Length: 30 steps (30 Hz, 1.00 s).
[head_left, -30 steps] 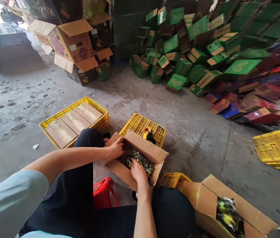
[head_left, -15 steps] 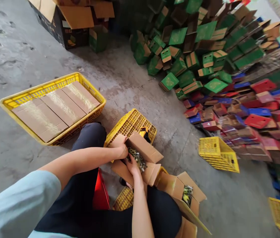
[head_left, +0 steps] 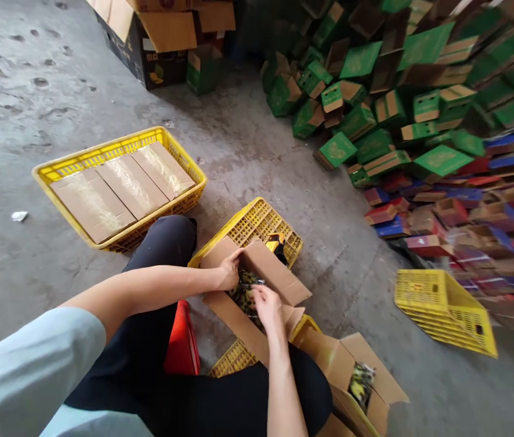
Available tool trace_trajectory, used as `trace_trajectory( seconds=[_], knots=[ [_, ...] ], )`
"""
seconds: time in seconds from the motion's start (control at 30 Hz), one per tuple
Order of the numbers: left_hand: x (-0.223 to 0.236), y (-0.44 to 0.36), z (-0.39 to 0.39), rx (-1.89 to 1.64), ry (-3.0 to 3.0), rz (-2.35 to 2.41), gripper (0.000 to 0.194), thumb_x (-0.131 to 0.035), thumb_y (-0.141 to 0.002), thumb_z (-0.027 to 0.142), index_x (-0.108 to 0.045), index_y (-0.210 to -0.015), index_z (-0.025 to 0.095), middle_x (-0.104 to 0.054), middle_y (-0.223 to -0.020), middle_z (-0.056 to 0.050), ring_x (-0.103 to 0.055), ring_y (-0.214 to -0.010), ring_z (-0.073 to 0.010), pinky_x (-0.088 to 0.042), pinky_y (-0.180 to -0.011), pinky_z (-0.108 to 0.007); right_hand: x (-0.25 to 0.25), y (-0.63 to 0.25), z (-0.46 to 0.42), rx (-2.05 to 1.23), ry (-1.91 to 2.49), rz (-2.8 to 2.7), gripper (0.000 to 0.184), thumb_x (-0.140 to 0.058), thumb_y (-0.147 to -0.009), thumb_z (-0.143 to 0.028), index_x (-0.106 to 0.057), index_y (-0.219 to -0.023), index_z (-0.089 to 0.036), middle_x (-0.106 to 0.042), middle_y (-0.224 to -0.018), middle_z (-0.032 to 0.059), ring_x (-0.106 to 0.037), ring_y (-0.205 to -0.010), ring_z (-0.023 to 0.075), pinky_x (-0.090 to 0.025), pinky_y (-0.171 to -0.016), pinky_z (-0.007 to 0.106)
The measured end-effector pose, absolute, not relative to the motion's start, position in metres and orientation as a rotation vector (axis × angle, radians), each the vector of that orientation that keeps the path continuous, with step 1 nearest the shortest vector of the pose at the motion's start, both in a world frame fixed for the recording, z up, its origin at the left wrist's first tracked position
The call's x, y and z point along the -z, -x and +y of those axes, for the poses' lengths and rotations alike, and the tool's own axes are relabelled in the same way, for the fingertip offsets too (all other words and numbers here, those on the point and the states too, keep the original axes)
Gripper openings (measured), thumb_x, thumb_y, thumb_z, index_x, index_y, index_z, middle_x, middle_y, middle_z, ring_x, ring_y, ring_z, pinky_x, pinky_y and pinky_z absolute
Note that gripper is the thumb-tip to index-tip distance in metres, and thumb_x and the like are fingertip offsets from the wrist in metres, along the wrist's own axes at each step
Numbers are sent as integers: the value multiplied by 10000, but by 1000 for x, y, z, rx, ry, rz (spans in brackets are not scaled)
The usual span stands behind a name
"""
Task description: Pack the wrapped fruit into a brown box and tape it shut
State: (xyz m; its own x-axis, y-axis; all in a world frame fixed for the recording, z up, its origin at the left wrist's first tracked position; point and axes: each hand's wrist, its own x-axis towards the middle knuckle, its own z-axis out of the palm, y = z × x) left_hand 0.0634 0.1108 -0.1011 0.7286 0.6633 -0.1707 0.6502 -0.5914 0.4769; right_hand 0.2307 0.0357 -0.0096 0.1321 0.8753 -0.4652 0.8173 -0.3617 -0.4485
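An uncapped cardboard box (head_left: pixel 279 270) stands with its flaps up in front of me, dark glossy plastic packets (head_left: pixel 245 294) inside it. My left hand (head_left: pixel 229 270) is at the box's left end, one finger along the flap edge and the others partly hidden inside; it looks closed on the box. Over the packets, my right hand (head_left: pixel 268 305) has its fingers pinched together at one of them. Close to my right knee, a second open box (head_left: pixel 338 367) holds a similar packet (head_left: pixel 361 383). A yellow-and-black tape dispenser (head_left: pixel 277 244) lies just beyond the first box.
An upturned yellow crate (head_left: pixel 261 217) is behind the box. Left of it, a yellow basket (head_left: pixel 97 244) holds three taped cartons (head_left: pixel 122 185). A red stool-like object (head_left: pixel 181 343) is between my legs. Green boxes (head_left: pixel 359 60) heap at the back; another yellow crate (head_left: pixel 423 288) is at right.
My right hand has lifted slightly and moved right over the packets, its fingers now pinched. The left hand has shifted little at the flap. My view has turned slightly left.
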Motion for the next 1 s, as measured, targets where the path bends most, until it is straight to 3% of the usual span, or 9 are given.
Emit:
trace_trajectory(
  seconds=[0.1,0.17,0.27,0.37,0.43,0.6,0.87,1.0],
  knots=[
    [89,-67,99,76,-2543,978,182,-794,-805,224,-863,-962,286,-819,-1161,-84,-553,-1404,-405,-177,-1318,-691,-2,-246,40,-680,2438,-1908,402,-519,-1045,-343,-729,-1321,-139,-783,-1294,187,-736,-1222,306,-520,-1095,417],
    [82,-69,94,73,-2583,946,183,-716,-909,207,-851,-1028,236,-802,-1181,-129,-610,-1320,-370,-298,-1277,-645,-1,-245,41,-738,2494,-1936,481,-591,-1034,-400,-656,-1409,-106,-742,-1376,212,-709,-1276,319,-510,-1083,392],
    [75,-69,94,166,-2560,879,228,-604,-1001,163,-808,-1097,130,-779,-1138,-197,-700,-1134,-314,-547,-1041,-452,7,-233,42,-857,2511,-1922,523,-661,-1009,-384,-587,-1465,-137,-761,-1353,175,-730,-1230,297,-526,-977,340],
    [72,-68,101,338,-2498,824,239,-738,-943,237,-776,-1149,122,-768,-1150,-199,-714,-1128,-320,-590,-915,-362,8,-226,45,-817,2543,-1947,313,-621,-1031,-317,-666,-1324,-215,-811,-1217,112,-762,-1107,281,-504,-871,318],
    [71,-67,107,416,-2462,796,348,-802,-891,274,-756,-1215,159,-761,-1205,-178,-719,-1140,-325,-596,-926,-362,3,-231,45,-777,2544,-1972,200,-587,-1043,-283,-719,-1188,-245,-822,-1155,90,-763,-1055,267,-477,-832,307],
    [69,-75,115,538,-2354,810,440,-784,-865,307,-732,-1296,231,-680,-1404,-173,-750,-1112,-336,-620,-890,-397,-10,-257,41,-725,2653,-1870,190,-579,-1025,-278,-758,-1088,-277,-830,-1038,86,-756,-949,260,-433,-762,315],
    [64,-85,124,585,-2354,843,655,-956,-755,367,-697,-1318,154,-691,-1347,-214,-704,-1196,-369,-586,-948,-394,-8,-279,44,-854,2647,-1616,264,-603,-953,-258,-745,-1176,-253,-834,-974,67,-761,-995,274,-472,-808,327],
    [67,-80,120,448,-2448,815,630,-962,-742,383,-708,-1266,143,-699,-1309,-205,-608,-1252,-380,-521,-999,-418,-5,-283,42,-1089,2284,-1472,265,-636,-903,-326,-736,-1121,-212,-783,-773,43,-751,-835,264,-530,-758,333]
  ],
)
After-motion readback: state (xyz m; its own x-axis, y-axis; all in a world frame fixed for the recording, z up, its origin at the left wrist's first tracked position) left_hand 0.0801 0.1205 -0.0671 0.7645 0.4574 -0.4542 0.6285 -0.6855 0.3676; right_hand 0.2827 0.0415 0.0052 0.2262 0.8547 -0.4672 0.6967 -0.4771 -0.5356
